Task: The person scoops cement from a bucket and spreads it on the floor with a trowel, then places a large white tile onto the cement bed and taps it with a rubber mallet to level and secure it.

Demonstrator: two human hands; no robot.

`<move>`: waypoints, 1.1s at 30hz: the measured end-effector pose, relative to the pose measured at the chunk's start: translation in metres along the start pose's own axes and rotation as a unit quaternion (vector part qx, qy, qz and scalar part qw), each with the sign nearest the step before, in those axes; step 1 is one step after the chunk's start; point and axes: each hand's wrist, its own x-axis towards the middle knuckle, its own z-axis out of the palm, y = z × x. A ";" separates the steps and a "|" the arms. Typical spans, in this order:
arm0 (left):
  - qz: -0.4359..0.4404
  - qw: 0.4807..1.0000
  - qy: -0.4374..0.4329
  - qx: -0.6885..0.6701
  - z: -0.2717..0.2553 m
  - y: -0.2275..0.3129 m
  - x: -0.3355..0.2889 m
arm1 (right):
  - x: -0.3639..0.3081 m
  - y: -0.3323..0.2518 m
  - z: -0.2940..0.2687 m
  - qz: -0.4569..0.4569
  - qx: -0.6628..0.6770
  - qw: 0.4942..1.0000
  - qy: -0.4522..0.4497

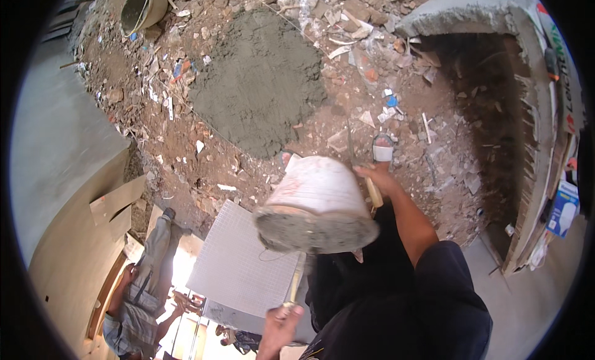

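A whitish bucket (pixel 319 183) is in front of my body, tilted so that its broad, mortar-grey end (pixel 316 231) faces me; it looks slightly blurred. My left hand (pixel 280 329) is closed round a pale handle (pixel 295 289) below the bucket, and the tool's far end is hard to make out against the bucket. To the bucket's right, my right hand (pixel 379 177) is closed on a tool with a wooden handle (pixel 374 193). A thin dark part (pixel 351 140) extends beyond that hand. Wet grey mortar (pixel 257 81) lies spread on the ground ahead.
Rubble and litter cover the ground (pixel 434 155). Another bucket (pixel 144 12) lies tipped at the far left. A white gridded sheet (pixel 245 261) is beside my left hand. A rough-edged slab structure (pixel 527 100) rises on the right. A person (pixel 139 298) stands lower left.
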 end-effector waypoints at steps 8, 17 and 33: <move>0.130 0.987 -0.079 0.048 0.123 0.035 0.038 | -0.078 0.003 -0.145 -0.028 0.090 0.987 0.127; 0.139 0.990 0.001 -0.004 0.122 0.056 0.384 | -0.077 -0.027 0.014 -0.192 0.003 0.915 0.355; 0.259 0.937 0.212 0.102 0.059 0.047 0.578 | 0.104 -0.042 -0.011 -0.130 0.240 0.951 0.145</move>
